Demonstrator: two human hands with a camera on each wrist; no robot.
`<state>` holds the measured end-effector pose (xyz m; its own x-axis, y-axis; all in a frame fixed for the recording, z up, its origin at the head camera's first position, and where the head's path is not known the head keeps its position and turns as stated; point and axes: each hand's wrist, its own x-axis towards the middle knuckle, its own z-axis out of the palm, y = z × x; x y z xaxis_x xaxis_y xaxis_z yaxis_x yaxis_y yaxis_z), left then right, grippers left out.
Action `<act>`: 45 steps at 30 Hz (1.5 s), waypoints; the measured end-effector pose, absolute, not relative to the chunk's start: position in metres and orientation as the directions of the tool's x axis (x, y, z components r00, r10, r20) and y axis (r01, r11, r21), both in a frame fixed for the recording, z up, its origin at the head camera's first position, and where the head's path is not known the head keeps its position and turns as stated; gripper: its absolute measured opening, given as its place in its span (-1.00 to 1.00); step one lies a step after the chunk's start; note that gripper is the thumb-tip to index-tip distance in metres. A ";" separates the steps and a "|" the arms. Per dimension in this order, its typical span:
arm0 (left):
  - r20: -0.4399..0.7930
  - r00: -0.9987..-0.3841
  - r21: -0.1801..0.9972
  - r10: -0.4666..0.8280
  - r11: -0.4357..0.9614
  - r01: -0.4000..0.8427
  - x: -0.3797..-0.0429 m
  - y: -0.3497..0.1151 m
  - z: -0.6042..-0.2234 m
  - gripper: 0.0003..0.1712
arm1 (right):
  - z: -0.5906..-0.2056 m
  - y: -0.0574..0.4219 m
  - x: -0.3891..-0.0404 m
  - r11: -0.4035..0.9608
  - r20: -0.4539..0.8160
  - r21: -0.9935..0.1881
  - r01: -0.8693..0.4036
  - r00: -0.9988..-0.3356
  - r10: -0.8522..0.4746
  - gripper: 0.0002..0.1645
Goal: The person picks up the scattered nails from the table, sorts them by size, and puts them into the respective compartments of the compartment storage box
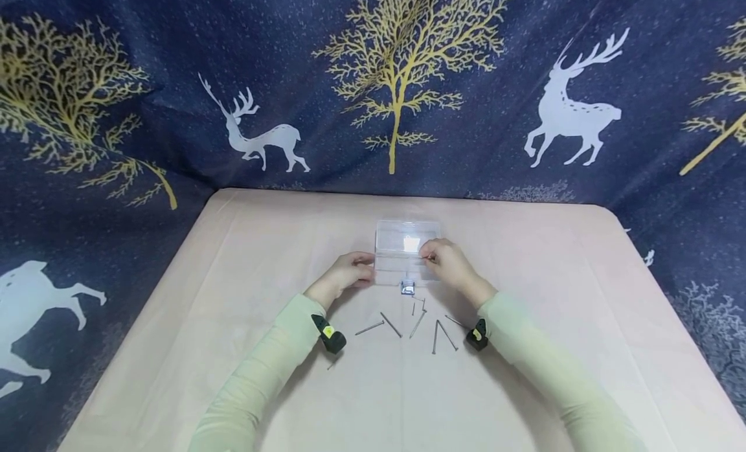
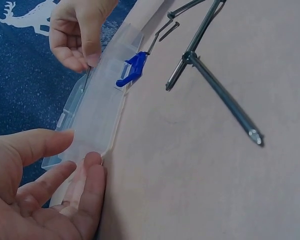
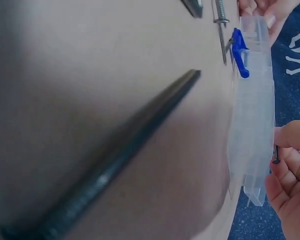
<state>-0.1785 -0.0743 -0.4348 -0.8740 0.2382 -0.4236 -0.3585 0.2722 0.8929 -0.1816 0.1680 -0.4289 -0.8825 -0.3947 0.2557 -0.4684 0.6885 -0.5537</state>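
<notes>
A clear plastic box [image 1: 389, 277] stands with its lid [image 1: 393, 235] raised at the back. A blue latch [image 2: 135, 69] sits at its front edge. My left hand [image 1: 351, 271] rests against the box's left end, its fingers loosely extended and touching the plastic. Over the right part of the box, my right hand [image 1: 447, 263] pinches a thin nail [image 3: 276, 154] between thumb and fingers, the nail's head pointing out below them. Several loose nails lie in front of the box, among them a long dark nail [image 2: 225, 97] and a crossing pair [image 1: 436, 337].
A pale cloth covers the table [image 1: 280, 245]. Behind it hangs a dark blue curtain [image 1: 344, 135] with deer and trees. One nail [image 1: 454, 320] lies close to the right wrist's black camera [image 1: 478, 335]; another black camera [image 1: 329, 335] is on the left wrist.
</notes>
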 end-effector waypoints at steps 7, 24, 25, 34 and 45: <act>-0.414 -0.873 0.899 0.257 0.264 -0.349 -0.178 -0.075 -0.435 -0.35 | -0.430 0.169 -0.179 0.696 0.256 -0.547 -0.466 -0.884 -0.391 -0.84; -0.379 -0.887 0.915 0.265 0.250 -0.316 -0.174 -0.080 -0.434 -0.41 | -0.406 0.191 -0.149 0.745 0.312 -0.401 -0.533 -0.844 -0.436 -0.82; -0.379 -0.886 0.916 0.267 0.245 -0.319 -0.174 -0.080 -0.434 -0.41 | -0.406 0.192 -0.146 0.748 0.321 -0.380 -0.544 -0.836 -0.444 -0.82; -0.386 -0.882 0.916 0.270 0.227 -0.331 -0.174 -0.079 -0.438 -0.47 | -0.405 0.207 -0.117 0.769 0.344 -0.281 -0.574 -0.808 -0.478 -0.82; -0.379 -0.882 0.916 0.280 0.248 -0.315 -0.174 -0.080 -0.441 -0.48 | -0.406 0.226 -0.075 0.841 0.228 -0.244 -0.482 -0.872 -0.433 -0.78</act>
